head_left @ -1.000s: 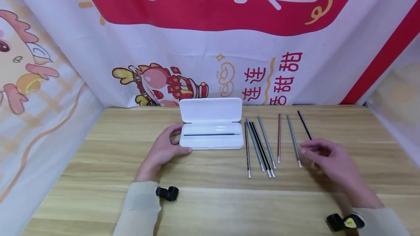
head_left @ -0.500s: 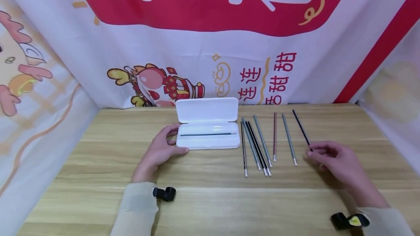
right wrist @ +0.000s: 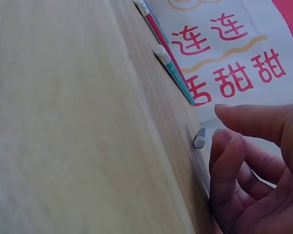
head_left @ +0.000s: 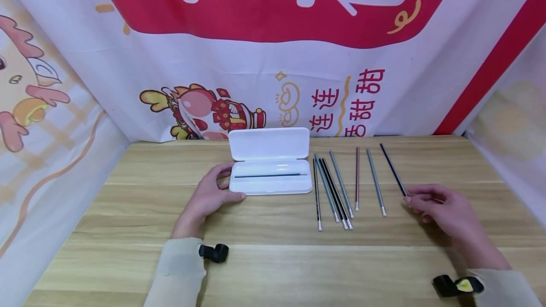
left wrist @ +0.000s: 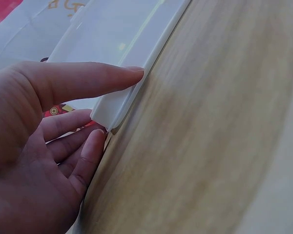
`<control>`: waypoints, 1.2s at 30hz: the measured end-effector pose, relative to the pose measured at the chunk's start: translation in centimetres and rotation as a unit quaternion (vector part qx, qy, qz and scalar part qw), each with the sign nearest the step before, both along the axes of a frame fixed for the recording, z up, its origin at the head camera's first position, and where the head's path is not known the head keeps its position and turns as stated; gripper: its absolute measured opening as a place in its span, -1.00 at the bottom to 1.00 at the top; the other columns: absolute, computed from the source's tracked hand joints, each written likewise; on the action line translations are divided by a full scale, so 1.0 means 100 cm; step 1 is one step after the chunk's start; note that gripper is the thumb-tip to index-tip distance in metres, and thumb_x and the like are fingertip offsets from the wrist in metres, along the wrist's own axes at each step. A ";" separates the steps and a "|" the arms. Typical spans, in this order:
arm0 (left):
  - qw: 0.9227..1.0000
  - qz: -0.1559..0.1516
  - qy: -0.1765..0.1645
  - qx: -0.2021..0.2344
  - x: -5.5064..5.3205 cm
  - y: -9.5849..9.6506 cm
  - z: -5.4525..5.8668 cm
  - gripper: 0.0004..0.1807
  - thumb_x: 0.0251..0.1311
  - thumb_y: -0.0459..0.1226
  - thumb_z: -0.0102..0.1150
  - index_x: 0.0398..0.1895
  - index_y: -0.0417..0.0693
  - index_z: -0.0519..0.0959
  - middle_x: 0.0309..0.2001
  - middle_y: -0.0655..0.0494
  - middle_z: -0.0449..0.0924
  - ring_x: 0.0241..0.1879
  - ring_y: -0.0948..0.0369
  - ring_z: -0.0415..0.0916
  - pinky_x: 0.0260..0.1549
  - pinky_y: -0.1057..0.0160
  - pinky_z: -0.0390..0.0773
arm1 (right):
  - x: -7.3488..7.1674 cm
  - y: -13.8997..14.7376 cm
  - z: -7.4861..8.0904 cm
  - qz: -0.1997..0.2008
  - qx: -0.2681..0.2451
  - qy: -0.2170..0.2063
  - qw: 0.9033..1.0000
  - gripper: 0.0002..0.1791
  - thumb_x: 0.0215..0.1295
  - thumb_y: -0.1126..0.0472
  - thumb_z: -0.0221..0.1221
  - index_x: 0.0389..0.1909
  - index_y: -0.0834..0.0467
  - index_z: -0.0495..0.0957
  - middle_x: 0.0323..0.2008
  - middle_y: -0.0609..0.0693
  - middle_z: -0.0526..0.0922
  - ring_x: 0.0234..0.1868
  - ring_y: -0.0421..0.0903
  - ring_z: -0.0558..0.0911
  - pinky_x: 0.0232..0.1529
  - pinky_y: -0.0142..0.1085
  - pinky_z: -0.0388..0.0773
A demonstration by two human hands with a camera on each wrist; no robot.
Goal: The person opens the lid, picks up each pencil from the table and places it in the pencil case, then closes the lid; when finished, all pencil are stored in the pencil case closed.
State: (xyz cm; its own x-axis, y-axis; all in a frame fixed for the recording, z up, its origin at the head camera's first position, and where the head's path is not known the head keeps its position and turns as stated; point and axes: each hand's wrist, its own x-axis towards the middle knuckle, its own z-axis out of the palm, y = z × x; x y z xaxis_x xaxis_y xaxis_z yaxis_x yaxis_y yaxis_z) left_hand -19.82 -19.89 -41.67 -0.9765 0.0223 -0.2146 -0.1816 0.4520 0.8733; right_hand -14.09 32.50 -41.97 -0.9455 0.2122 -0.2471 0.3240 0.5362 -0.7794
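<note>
An open white pencil case [head_left: 270, 186] stands at the table's back with one pencil [head_left: 270, 175] lying in it. My left hand [head_left: 211, 193] holds its left end; in the left wrist view the thumb [left wrist: 97, 80] lies along the front rim and the fingers bend at the corner. My right hand [head_left: 443, 207] is at the near end of a dark pencil [head_left: 393, 168] on the table. In the right wrist view that pencil's end [right wrist: 199, 141] sits beside the fingertips, with thumb and fingers apart. The thumb hides this end in the head view.
Several pencils [head_left: 334, 193] lie close together just right of the case. A red pencil [head_left: 357, 179] and a blue-green pencil [head_left: 376, 181] lie separately between them and my right hand. A printed cloth [head_left: 273, 60] hangs behind the wooden table [head_left: 273, 269].
The view has shifted slightly. My right hand has drawn back to the right and toward me along the dark pencil, which keeps its place. My left hand stays at the case.
</note>
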 end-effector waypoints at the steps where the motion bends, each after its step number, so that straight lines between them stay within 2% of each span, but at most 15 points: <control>1: 1.000 0.000 0.000 0.000 0.000 0.000 0.000 0.01 0.11 -0.29 0.64 0.63 0.07 0.31 0.58 -0.10 0.35 0.44 -0.13 0.52 0.47 -0.11 0.51 | 0.000 0.000 0.000 -0.003 0.001 -0.001 1.000 -0.33 0.46 -0.15 0.36 0.39 0.19 0.55 -0.18 -0.31 0.72 -0.26 -0.22 0.66 -0.28 -0.32 0.72; 9: 1.000 -0.004 0.001 -0.002 -0.001 0.000 -0.001 0.02 0.12 -0.27 0.64 0.64 0.06 0.30 0.59 -0.13 0.33 0.45 -0.16 0.50 0.47 -0.14 0.50 | 0.000 -0.003 0.001 0.002 0.016 -0.001 1.000 -0.31 0.43 -0.14 0.39 0.40 0.18 0.54 -0.18 -0.29 0.70 -0.33 -0.19 0.65 -0.33 -0.31 0.68; 18: 1.000 -0.002 -0.003 -0.008 0.000 0.000 0.000 0.00 0.14 -0.22 0.64 0.64 0.10 0.31 0.59 -0.10 0.33 0.46 -0.14 0.47 0.50 -0.16 0.46 | 0.000 -0.006 0.002 0.012 0.043 -0.021 0.999 -0.24 0.37 -0.20 0.43 0.41 0.18 0.51 -0.12 -0.04 0.76 -0.38 -0.12 0.65 -0.38 -0.28 0.63; 24: 1.000 -0.003 -0.001 -0.006 -0.001 0.001 0.000 0.01 0.13 -0.24 0.64 0.64 0.08 0.30 0.59 -0.09 0.34 0.46 -0.14 0.47 0.50 -0.15 0.47 | 0.001 -0.011 0.005 0.010 0.073 -0.016 0.997 -0.33 0.39 -0.06 0.45 0.36 0.23 0.53 -0.06 0.11 0.79 -0.34 -0.09 0.64 -0.42 -0.28 0.65; 30: 1.000 -0.005 -0.004 -0.005 0.000 0.002 0.000 0.02 0.13 -0.23 0.64 0.65 0.08 0.29 0.60 -0.10 0.33 0.47 -0.14 0.46 0.51 -0.16 0.45 | 0.003 -0.011 0.005 0.022 0.085 -0.003 0.996 -0.45 0.42 0.03 0.42 0.27 0.27 0.58 -0.13 0.08 0.79 -0.39 -0.14 0.64 -0.45 -0.30 0.63; 36: 1.000 -0.003 -0.004 -0.001 0.000 0.001 -0.001 0.02 0.14 -0.24 0.64 0.65 0.09 0.29 0.61 -0.10 0.32 0.50 -0.14 0.44 0.52 -0.16 0.45 | 0.001 -0.013 0.004 0.031 0.113 0.003 0.993 -0.49 0.44 0.03 0.38 0.23 0.27 0.61 -0.15 0.10 0.78 -0.35 -0.09 0.63 -0.45 -0.30 0.57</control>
State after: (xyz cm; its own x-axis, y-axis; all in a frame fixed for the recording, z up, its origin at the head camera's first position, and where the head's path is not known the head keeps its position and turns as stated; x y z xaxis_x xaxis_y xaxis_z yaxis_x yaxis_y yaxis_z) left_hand -19.86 -19.78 -41.73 -0.9744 0.0273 -0.2233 -0.1869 0.4543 0.8710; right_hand -13.99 31.23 -41.55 -0.9597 0.2028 -0.1947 0.2810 0.7161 -0.6390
